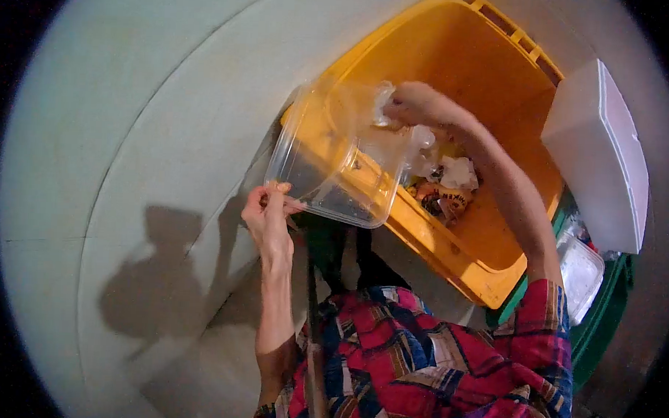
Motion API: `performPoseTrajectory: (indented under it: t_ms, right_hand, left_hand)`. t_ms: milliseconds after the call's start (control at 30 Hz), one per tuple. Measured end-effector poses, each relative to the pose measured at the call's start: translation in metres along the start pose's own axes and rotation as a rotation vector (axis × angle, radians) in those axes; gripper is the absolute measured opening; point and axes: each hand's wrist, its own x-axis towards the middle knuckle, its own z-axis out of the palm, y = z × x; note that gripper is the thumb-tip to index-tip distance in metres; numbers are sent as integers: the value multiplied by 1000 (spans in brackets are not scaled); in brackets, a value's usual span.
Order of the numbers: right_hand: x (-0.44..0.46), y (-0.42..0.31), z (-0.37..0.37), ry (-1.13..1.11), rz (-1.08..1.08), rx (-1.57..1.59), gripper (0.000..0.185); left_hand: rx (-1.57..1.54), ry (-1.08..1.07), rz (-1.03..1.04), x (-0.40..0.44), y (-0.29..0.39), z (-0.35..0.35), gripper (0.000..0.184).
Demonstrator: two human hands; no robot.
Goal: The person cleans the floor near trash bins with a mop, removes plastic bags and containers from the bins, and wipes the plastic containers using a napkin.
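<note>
My left hand pinches the near corner of a clear plastic container, which is tilted over the front edge of a yellow bin. The bin's lip shows through its see-through wall. Above the bin's opening, my right hand has its fingers closed on crumpled clear plastic, close to the container's far side. Motion blurs this hand a little, and part of its fingers is hidden. Inside the bin lie crumpled white paper and an orange printed wrapper.
A white foam box stands at the bin's right. Below it, a green bin holds a pale plastic tub and other rubbish. A light wall rises on the left, with a shadow on it.
</note>
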Motion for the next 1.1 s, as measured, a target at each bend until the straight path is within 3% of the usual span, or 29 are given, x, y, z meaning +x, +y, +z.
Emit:
performPoseTrajectory:
  t_ms: [33,133,233,367,500,600,700,767,833,933,1100]
  right_hand:
    - [-7,-6,-19,-90,18,164,36]
    - [-23,-12,-38,13,22,486,34]
    - [-43,-41,-30,109,-168,581,32]
    - [-43,-79,1,289,-392,-67,29]
    - [-10,-98,68,-15,-512,-408,19]
    - [12,-83,76,410,-675,-421,17]
    - [45,-66,70,541,-507,-441,15]
    - [56,-50,68,747,-613,-492,13]
    - [69,-56,64,498,-378,-328,13]
    - [65,-51,58,841,-517,-279,12]
    - [52,-48,38,1026,-236,-134,17]
  left_hand:
    - [0,9,21,0,1,0,18]
    - [-18,27,44,-3,2,4,19]
    - [-60,8,24,-2,6,10,19]
    - [-76,-32,37,-1,1,18,19]
    - [22,-50,43,0,-8,21,18]
    - [52,-15,26,-3,-10,13,17]
    - [14,-80,13,-7,-10,15,16]
    - [39,-61,11,-9,-8,21,14]
    - [59,-71,10,-15,-11,26,14]
    - [76,-14,23,-14,-5,34,15]
    - [51,-83,46,-7,-1,38,16]
